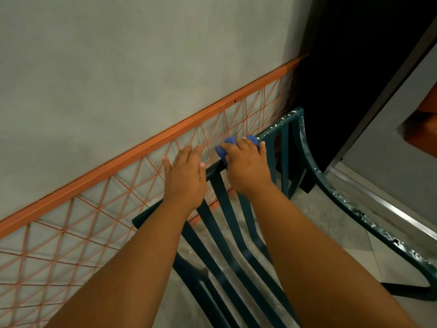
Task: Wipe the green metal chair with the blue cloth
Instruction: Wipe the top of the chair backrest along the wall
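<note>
The green metal chair stands below me with its slatted back toward the wall; white paint flecks mark its top rail and curved right side. My right hand presses the bunched blue cloth onto the top rail, fingers curled over it. My left hand lies just to the left on the same rail, fingers stretched out and flat, nothing in it. Most of the cloth is hidden under my right hand.
An orange metal grid frame runs along the grey wall directly behind the chair. A dark doorway and a metal door frame lie to the right. Pale floor tiles show under and beside the chair.
</note>
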`<state>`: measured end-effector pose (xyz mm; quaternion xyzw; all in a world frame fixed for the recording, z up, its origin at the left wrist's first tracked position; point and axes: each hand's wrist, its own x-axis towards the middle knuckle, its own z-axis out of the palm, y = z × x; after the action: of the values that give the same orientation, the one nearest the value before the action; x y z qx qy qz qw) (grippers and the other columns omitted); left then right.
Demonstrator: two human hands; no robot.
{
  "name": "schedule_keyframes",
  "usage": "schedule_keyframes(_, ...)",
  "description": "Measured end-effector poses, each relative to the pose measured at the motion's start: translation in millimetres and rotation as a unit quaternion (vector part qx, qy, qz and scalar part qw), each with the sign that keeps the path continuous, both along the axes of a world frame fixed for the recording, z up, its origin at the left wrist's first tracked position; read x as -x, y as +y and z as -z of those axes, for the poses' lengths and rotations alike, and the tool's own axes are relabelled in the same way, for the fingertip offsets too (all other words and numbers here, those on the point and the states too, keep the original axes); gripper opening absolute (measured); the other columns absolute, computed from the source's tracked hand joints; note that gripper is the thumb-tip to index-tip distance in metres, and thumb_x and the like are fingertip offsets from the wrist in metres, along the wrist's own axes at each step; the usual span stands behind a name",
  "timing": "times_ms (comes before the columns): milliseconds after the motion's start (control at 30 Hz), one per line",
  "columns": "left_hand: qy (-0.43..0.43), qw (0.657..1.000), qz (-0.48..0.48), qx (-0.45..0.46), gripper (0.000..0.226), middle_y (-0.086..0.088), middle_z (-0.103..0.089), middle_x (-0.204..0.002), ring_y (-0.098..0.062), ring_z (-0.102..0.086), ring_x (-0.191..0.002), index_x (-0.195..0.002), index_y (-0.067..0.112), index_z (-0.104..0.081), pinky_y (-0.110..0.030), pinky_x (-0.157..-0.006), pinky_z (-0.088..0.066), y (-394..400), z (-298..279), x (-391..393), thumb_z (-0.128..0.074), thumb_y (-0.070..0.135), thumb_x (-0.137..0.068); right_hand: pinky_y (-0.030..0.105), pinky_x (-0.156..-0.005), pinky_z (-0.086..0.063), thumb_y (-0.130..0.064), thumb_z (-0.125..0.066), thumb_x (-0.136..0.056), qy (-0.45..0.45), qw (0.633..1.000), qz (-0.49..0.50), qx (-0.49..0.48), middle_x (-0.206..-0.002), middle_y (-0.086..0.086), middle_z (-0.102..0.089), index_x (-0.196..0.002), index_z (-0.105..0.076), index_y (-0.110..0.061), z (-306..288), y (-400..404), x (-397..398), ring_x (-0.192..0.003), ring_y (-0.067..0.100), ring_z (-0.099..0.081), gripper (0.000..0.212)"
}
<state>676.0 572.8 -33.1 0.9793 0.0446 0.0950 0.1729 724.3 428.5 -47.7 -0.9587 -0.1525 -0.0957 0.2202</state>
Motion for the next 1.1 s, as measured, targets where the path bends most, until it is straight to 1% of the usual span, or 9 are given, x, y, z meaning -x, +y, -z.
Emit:
schedule_keyframes(133,-0.015,1.0,-0.009,-0.007,0.043,-0.006,-0.033,-0.151,-0.022,-0.023,-0.142,-0.142,0.017,-0.036,-0.052,-0.115,-0.004,3.9,0.7,-15.8,-0.031,0.023,-0.101,0.058,-0.116,-0.01,-0.019,-0.044,-0.092,-0.003,0.995,-0.089,-0.048,-0.143,0.01,-0.048,-0.131,-0.057,-0.022,11.2,6.2,16.3,-0.141,0.032,-0.028,0.041)
schedule_keyframes(233,-0.013,1.0,-0.009,-0.005,0.042,-0.008,-0.031,-0.152,-0.024,-0.022,-0.143,-0.142,0.017,-0.036,-0.051,-0.115,-0.006,4.8,6.5,-21.6,-0.03,0.025,-0.101,0.05,-0.116,-0.016,-0.017,-0.046,-0.094,0.002,0.983,-0.153,-0.103,-0.141,0.008,-0.051,-0.131,-0.057,-0.021,23.9,-20.3,16.0,-0.141,0.029,-0.032,0.04)
schedule_keyframes(400,-0.045,0.994,-0.017,0.097,0.05,-0.01,-0.043,-0.142,-0.025,-0.037,-0.132,-0.136,0.012,-0.044,-0.054,-0.111,-0.024,8.2,12.7,-22.8,-0.022,0.034,-0.097,0.052,-0.116,-0.014,-0.022,-0.039,-0.095,0.044,0.998,-0.029,0.015,-0.127,0.007,-0.056,-0.124,-0.056,-0.021,-5.4,-2.2,-13.7,-0.129,0.028,-0.04,0.034)
schedule_keyframes(500,-0.058,0.987,-0.024,0.146,0.053,-0.009,-0.045,-0.14,-0.024,-0.04,-0.129,-0.135,0.011,-0.045,-0.049,-0.109,-0.03,7.6,11.1,-24.3,-0.021,0.037,-0.096,0.051,-0.112,-0.019,-0.027,-0.037,-0.091,0.067,0.993,-0.043,0.088,-0.11,0.01,-0.062,-0.11,-0.061,-0.017,-17.3,29.5,-10.4,-0.114,0.034,-0.049,0.032)
schedule_keyframes(600,-0.072,0.983,-0.032,0.163,0.054,-0.01,-0.047,-0.138,-0.024,-0.041,-0.128,-0.134,0.011,-0.046,-0.048,-0.108,-0.032,7.3,10.7,-25.4,-0.02,0.039,-0.096,0.049,-0.105,-0.03,-0.026,-0.039,-0.091,-0.007,0.994,-0.109,-0.024,-0.087,0.008,-0.065,-0.097,-0.066,-0.014,0.0,37.9,10.1,-0.093,0.031,-0.056,0.03)
schedule_keyframes(767,-0.085,0.977,-0.037,0.194,0.055,-0.008,-0.047,-0.138,-0.023,-0.041,-0.128,-0.136,0.012,-0.044,-0.047,-0.108,-0.033,10.7,15.2,-26.3,-0.019,0.041,-0.097,0.045,-0.114,-0.024,-0.027,-0.048,-0.094,-0.05,0.98,-0.163,-0.104,-0.127,0.006,-0.06,-0.125,-0.06,-0.023,32.1,-4.4,13.9,-0.125,0.025,-0.046,0.034)
schedule_keyframes(933,-0.072,0.984,-0.029,0.163,0.054,-0.007,-0.046,-0.141,-0.022,-0.038,-0.13,-0.137,0.013,-0.043,-0.047,-0.111,-0.029,9.0,15.1,-25.9,-0.018,0.04,-0.097,0.049,-0.112,-0.024,-0.015,-0.047,-0.083,0.006,0.996,-0.014,-0.089,-0.105,0.006,-0.062,-0.108,-0.066,-0.017,11.8,-0.1,-16.9,-0.111,0.03,-0.051,0.031)
schedule_keyframes(1000,-0.069,0.986,-0.024,0.15,0.055,-0.007,-0.046,-0.141,-0.023,-0.039,-0.13,-0.137,0.012,-0.043,-0.047,-0.111,-0.028,8.2,15.6,-26.0,-0.018,0.04,-0.097,0.05,-0.114,-0.019,-0.011,-0.051,-0.083,0.003,0.997,-0.026,-0.075,-0.103,0.006,-0.063,-0.104,-0.067,-0.018,11.8,10.1,-8.4,-0.113,0.029,-0.051,0.027)
schedule_keyframes(1100,-0.066,0.986,-0.026,0.148,0.054,-0.008,-0.047,-0.14,-0.023,-0.04,-0.13,-0.137,0.012,-0.043,-0.049,-0.11,-0.03,9.7,17.8,-27.2,-0.018,0.04,-0.098,0.049,-0.117,-0.017,-0.016,-0.05,-0.09,-0.034,0.983,-0.13,-0.121,-0.12,0.008,-0.062,-0.119,-0.064,-0.019,27.7,0.6,14.0,-0.125,0.027,-0.046,0.033)
